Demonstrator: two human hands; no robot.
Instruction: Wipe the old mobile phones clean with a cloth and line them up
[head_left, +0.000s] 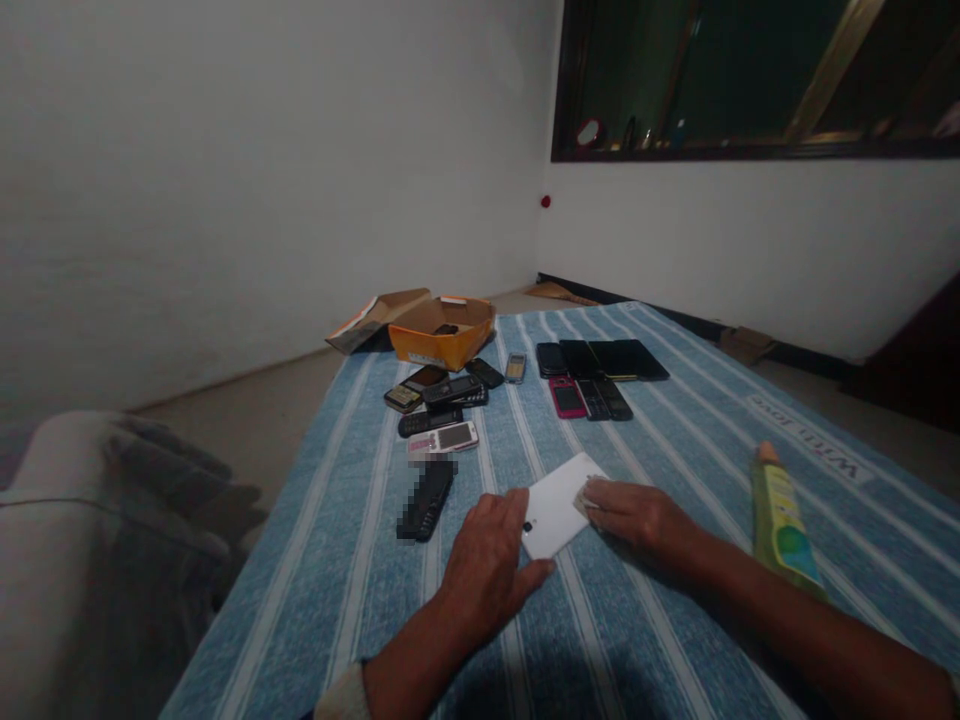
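A white smartphone (556, 515) lies back side up on the striped cloth, its dark camera lens towards the left end. My left hand (491, 555) grips that left end, fingers on the far edge and thumb at the near one. Pressed against the phone's right end, my right hand (630, 515) has its fingers closed on a small pale wiping cloth (582, 495), mostly hidden under them. To the left of my left hand lies a black keypad phone (431, 500), partly pixelated.
Several old phones (442, 405) lie piled ahead on the left, before an open orange cardboard box (439, 345). Farther right, more phones (592, 375) form neat rows. A bottle of yellow-green liquid (784, 525) lies beyond my right forearm. A grey-covered seat (97, 560) stands left.
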